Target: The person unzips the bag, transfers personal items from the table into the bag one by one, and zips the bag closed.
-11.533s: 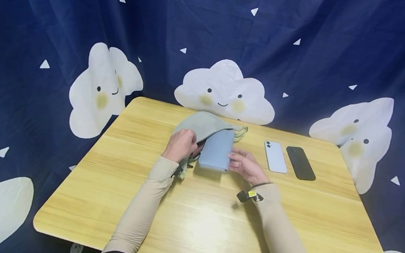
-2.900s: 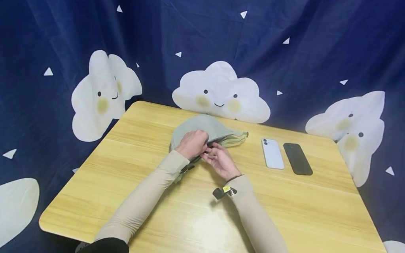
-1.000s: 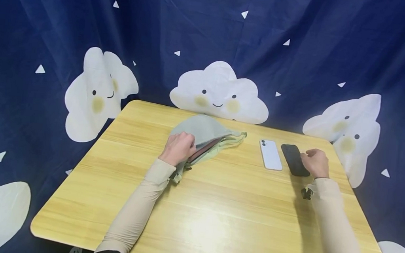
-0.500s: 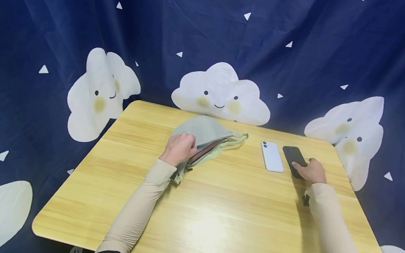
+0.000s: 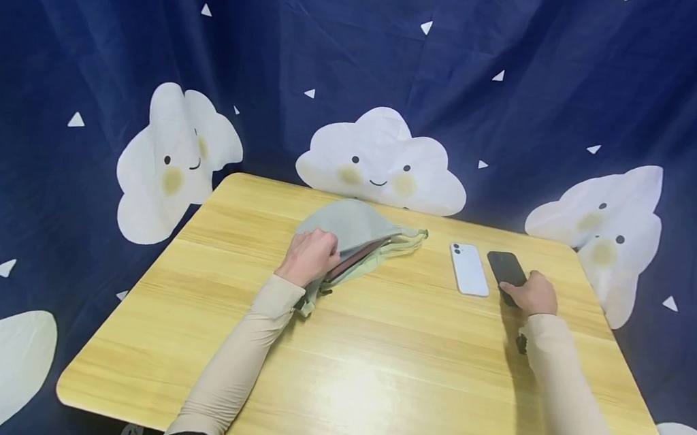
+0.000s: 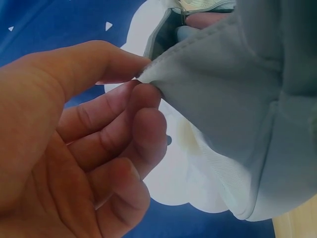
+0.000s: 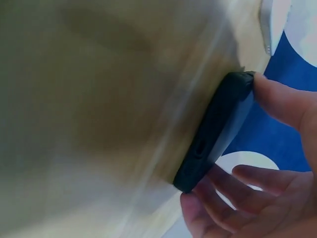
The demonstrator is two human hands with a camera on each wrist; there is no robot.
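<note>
A grey-green crescent-shaped waist bag [image 5: 348,219] lies at the back of the table with its zip mouth agape. My left hand [image 5: 310,254] pinches the edge of that mouth between thumb and fingertips, as the left wrist view shows on the bag's fabric [image 6: 223,94]. Inside the mouth shows a reddish-brown strip, with pink and light blue surfaces in the left wrist view. At the right, my right hand [image 5: 534,293] grips a black phone [image 5: 505,269] by its two long sides. In the right wrist view the thumb [image 7: 280,99] sits opposite the fingers across the phone [image 7: 218,129].
A white phone [image 5: 470,271] lies just left of the black one. The bag's strap [image 5: 404,244] trails off to its right, and a buckle end hangs near the left wrist. A dark blue curtain [image 5: 362,48] with cloud prints hangs right behind the wooden table [image 5: 422,380].
Earlier my right hand held a light blue wallet at the bag's mouth; the wallet has gone from the head view. That hand moved right and took hold of the black phone. My left stayed.
</note>
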